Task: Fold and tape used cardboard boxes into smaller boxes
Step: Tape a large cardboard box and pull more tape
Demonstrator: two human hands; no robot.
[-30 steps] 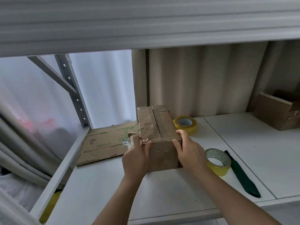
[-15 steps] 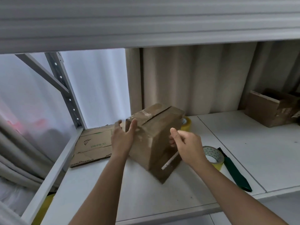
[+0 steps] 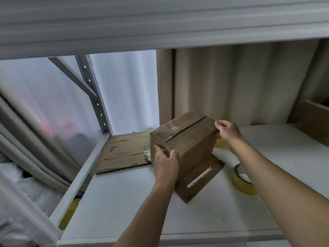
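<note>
White shelf board (image 3: 124, 211), set in a metal rack before beige curtains, serves as the work surface. Left hand (image 3: 165, 165): thumb and fingers are curled over the near lower corner of the cardboard box (image 3: 185, 145). Right hand (image 3: 227, 130): fingertips pinch the far top edge. Box is held tilted on the shelf, one loose flap (image 3: 199, 179) splayed flat beneath it. Top seam is closed and glossy with old tape; contents cannot be seen. Judged light, stiff at corners, yielding mid-panel; taped faces likely slippery, so edges and corners are preferred for grasping. A yellow tape roll (image 3: 243, 182) lies just right; flattened printed cardboard (image 3: 122, 154) lies left. An open-topped box (image 3: 313, 125) sits far right, interior not visible.
</note>
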